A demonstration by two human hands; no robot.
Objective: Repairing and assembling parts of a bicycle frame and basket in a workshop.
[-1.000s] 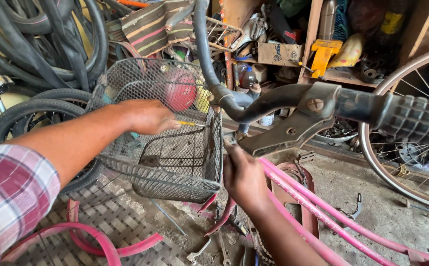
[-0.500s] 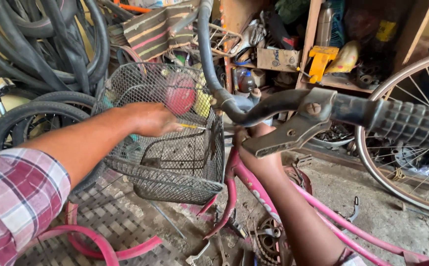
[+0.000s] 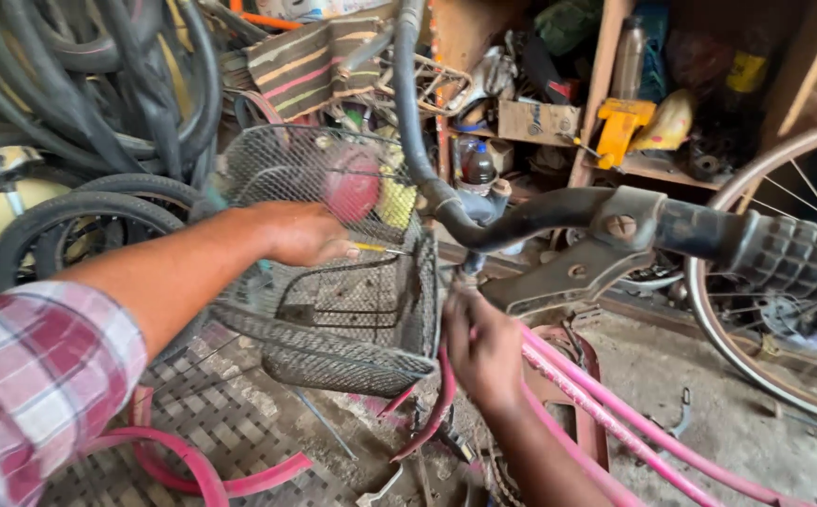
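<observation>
A pink bicycle frame (image 3: 615,422) runs to the lower right, with a black handlebar (image 3: 558,211), a ribbed grip (image 3: 793,258) and a brake lever (image 3: 568,277) above it. A grey wire basket (image 3: 352,310) hangs at the bike's front. My left hand (image 3: 300,233) reaches into the basket and grips a thin yellow-handled tool (image 3: 380,249) pointed at the basket's back wall. My right hand (image 3: 483,347) is closed behind the basket near the head tube; what it holds is hidden.
Black tyres and tubes (image 3: 80,122) pile up at the left. A spoked wheel (image 3: 793,282) stands at the right. Cluttered wooden shelves (image 3: 615,113) fill the back. A pink mudguard (image 3: 192,469) lies on a woven mat (image 3: 211,422); a small wrench (image 3: 680,413) rests on the floor.
My right hand dropped below the frame half a second ago and has come back up behind the basket. My left hand stays inside the basket.
</observation>
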